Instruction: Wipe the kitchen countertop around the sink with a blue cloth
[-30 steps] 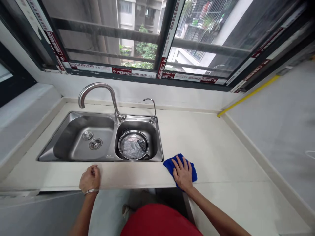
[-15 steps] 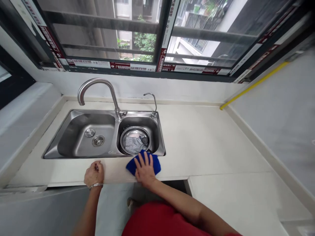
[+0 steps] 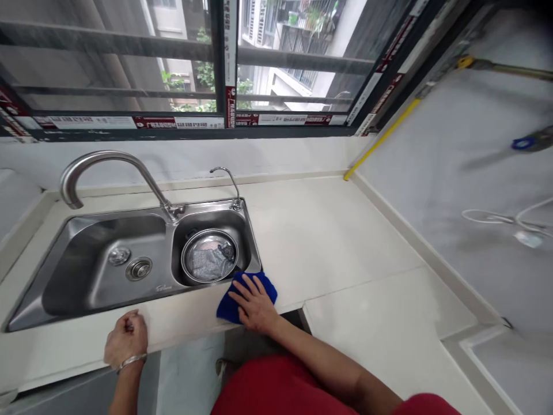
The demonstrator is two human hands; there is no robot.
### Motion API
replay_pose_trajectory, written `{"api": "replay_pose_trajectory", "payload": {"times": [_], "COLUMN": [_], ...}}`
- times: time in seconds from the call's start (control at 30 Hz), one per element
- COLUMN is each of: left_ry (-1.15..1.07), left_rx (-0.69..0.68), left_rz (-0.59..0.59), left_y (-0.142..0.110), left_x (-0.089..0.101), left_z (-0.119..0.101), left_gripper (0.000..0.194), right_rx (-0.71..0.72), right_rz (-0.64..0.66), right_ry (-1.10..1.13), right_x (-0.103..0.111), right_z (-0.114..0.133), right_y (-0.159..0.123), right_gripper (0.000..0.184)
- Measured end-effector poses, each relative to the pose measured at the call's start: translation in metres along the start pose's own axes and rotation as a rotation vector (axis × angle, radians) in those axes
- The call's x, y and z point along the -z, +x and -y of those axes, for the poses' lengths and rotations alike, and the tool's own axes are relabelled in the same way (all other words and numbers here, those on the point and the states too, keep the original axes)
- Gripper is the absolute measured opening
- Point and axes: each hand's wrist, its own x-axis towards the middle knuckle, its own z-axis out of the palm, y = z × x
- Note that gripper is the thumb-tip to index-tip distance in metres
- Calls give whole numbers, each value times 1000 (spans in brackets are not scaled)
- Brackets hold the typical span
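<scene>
My right hand point(image 3: 254, 304) lies flat with fingers spread on a blue cloth point(image 3: 264, 287), pressing it on the pale countertop point(image 3: 328, 230) at the front right corner of the steel double sink point(image 3: 86, 282). My left hand point(image 3: 126, 344) is curled into a loose fist on the counter's front edge, below the left basin; a metal bracelet sits on its wrist. What, if anything, the fist holds is hidden.
A round steel strainer basket point(image 3: 209, 263) with a grey cloth sits in the right basin. A tall curved faucet point(image 3: 108, 173) and a small tap point(image 3: 228, 183) stand behind the sink. A window runs along the back; a grey wall with a cable rises at right.
My right hand slid the blue cloth leftward along the counter's front, from right of the sink to its front right corner. The view has swung right. My left hand stayed on the edge.
</scene>
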Motion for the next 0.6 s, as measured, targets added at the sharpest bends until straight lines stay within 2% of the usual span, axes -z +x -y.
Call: {"api": "replay_pose_trajectory", "payload": {"times": [0.2,0.4,0.5,0.6], "left_ry": [5,20,22,9], "left_rx": [22,24,28,32], "left_rz": [-13,-14,0,-1], "left_y": [0,1,1,-1], "left_x": [-1,-2,-2,0], "left_z": [-5,-4,-4,-6], "left_gripper": [51,53,53,54], "right_rx": [-246,-513,-633,-746], "right_rz": [-54,-149,-186,-218], "right_ry": [-179,-354,-421,-482], "right_x": [33,55,63,65], "right_z": [-69,-129,-152,-162], "right_y": [-58,-109,-135,-158], "right_gripper": [61,53,51,51]}}
